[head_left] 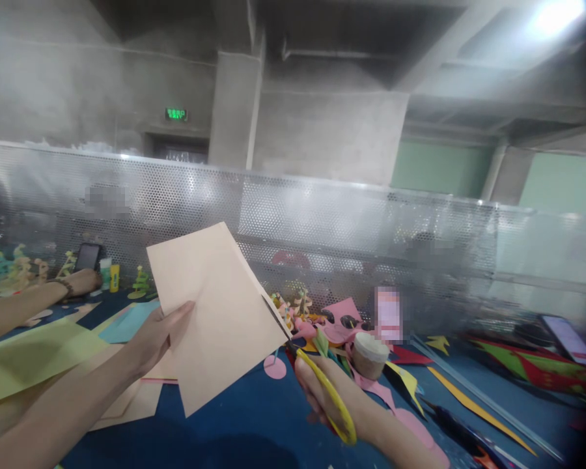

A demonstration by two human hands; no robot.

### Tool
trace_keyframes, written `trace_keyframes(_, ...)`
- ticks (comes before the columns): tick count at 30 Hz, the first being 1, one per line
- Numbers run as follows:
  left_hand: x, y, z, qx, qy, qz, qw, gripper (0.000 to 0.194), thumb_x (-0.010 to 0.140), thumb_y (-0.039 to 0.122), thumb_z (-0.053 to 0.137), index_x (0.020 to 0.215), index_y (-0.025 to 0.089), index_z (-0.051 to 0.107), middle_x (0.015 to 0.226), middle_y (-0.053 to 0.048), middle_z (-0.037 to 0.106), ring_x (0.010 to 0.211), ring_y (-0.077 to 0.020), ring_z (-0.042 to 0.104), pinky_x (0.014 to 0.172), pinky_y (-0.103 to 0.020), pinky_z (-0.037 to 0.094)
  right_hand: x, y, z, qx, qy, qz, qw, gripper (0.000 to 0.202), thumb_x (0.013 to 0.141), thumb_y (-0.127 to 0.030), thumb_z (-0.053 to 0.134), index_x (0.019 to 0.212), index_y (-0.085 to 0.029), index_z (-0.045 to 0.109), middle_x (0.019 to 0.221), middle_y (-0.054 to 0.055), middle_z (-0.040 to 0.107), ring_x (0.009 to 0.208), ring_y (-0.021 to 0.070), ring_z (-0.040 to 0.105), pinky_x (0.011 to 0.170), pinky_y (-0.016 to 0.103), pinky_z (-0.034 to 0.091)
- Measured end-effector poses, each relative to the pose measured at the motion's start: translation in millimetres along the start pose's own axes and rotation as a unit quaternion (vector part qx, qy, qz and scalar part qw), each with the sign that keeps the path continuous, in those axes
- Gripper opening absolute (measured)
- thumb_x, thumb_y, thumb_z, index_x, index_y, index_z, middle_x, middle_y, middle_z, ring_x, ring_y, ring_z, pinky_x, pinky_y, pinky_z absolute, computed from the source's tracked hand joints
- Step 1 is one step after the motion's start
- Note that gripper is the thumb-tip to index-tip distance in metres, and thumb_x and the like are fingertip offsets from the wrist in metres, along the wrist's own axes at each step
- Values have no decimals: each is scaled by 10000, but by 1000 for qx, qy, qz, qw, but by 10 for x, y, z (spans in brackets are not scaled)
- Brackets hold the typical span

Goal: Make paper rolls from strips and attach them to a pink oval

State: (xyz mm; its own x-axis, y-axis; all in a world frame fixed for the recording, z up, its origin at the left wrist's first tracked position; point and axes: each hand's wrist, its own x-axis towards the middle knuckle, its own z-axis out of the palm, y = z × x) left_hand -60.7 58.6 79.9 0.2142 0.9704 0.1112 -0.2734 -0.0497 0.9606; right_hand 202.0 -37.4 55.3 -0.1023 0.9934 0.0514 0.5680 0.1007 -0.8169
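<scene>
You've got a cream paper sheet (224, 319) held up in front of you, over the blue tabletop (234, 433), tilted so its broad face shows; plain and smooth, four-cornered, with a paler sliver of edge, maybe a second layer, down the right side. Your left hand (168, 331) is clamped on its left edge, thumb across the front. Your right hand (322, 391) is closed round the scissors (340, 410), yellow and red handles, dark narrow blades at the sheet's right edge, near the lower-right corner; blade gap can't be told. Sheet's long axis slants from upper left to lower right, one corner pointing up, one down toward you. Scissors point up and left, long axis running nearly along that right edge. Open room: bare blue surface under the sheet's lower edge, between your forearms. Left is tight, with a light green sheet (34, 358) and more papers under your left forearm. Right is crowded: lidded tub (370, 357) just beside your right hand, pink paper scraps (344, 319) behind it, pink disc (275, 367) just left of the hand. Perforated metal screen (176, 195) bounds the far side.
</scene>
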Motion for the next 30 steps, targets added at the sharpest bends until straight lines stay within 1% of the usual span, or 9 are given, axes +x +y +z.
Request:
trace_keyframes(4, 23, -37, -32, 21, -18, -2, 1000, 329, 694, 371, 637, 988, 223, 632, 991, -47, 685, 911, -262, 628, 752, -318, 527, -63, -46, -44, 1, -34, -66, 997, 454, 838, -568, 262, 710, -185, 470, 567, -5, 541, 444, 115, 509, 425, 219, 390)
trace_keyframes(7, 24, -56, -32, 36, -27, -5, 999, 354, 694, 381, 637, 1004, 209, 625, 1016, -61, 675, 935, -264, 616, 737, -310, 525, -80, -88, -62, -19, -44, -81, 996, 541, 857, -556, 197, 637, -174, 510, 635, 44, 583, 537, 139, 552, 495, 242, 425)
trace_keyframes(11, 5, -56, -17, 45, -35, -30, 998, 404, 682, 384, 648, 1034, 188, 613, 1044, -81, 660, 981, -285, 588, 743, -328, 519, -94, -134, -67, -12, -41, -87, 995, 580, 872, -535, 175, 594, -173, 532, 610, 53, 577, 593, 155, 564, 603, 262, 448)
trace_keyframes(15, 10, -65, -38, 44, -45, -36, 997, 415, 677, 382, 654, 1030, 165, 618, 1057, -97, 653, 1007, -299, 571, 773, -346, 509, -111, -138, -69, -10, -46, -81, 996, 581, 858, -562, 187, 610, -169, 536, 607, 53, 566, 550, 148, 541, 536, 249, 436)
trace_keyframes(18, 19, -64, -59, 46, -47, -35, 997, 392, 679, 381, 656, 1023, 197, 623, 1095, -71, 635, 1013, -294, 570, 775, -345, 511, -103, -117, -63, -1, -49, -78, 996, 564, 857, -562, 189, 622, -173, 522, 628, 56, 574, 555, 149, 541, 507, 240, 424)
trace_keyframes(20, 12, -49, -55, 48, -51, -37, 997, 390, 669, 380, 665, 1021, 214, 628, 1094, -62, 636, 1012, -294, 571, 770, -340, 515, -96, -113, -59, -3, -48, -78, 996, 558, 860, -558, 184, 618, -176, 511, 628, 57, 577, 569, 153, 547, 524, 244, 427)
trace_keyframes(23, -16, -17, -24, 57, -61, -47, 995, 391, 655, 383, 675, 995, 190, 645, 1057, -86, 653, 996, -304, 580, 765, -348, 517, -100, -136, -63, -10, -49, -87, 995, 558, 865, -551, 171, 616, -176, 500, 635, 63, 577, 596, 159, 555, 596, 262, 441)
trace_keyframes(25, -34, -3, 0, 60, -64, -47, 995, 386, 657, 378, 673, 987, 179, 647, 1048, -96, 657, 988, -302, 585, 773, -357, 513, -111, -160, -73, -10, -54, -86, 995, 560, 862, -555, 164, 613, -178, 495, 638, 66, 570, 593, 157, 547, 598, 264, 444)
trace_keyframes(30, -31, -37, 6, 59, -60, -20, 996, 404, 668, 371, 663, 1033, 202, 621, 1084, -81, 640, 1007, -294, 576, 776, -351, 510, -107, -157, -61, -9, -50, -74, 996, 550, 830, -607, 177, 585, -191, 441, 559, 10, 477, 467, 114, 446, 576, 268, 440)
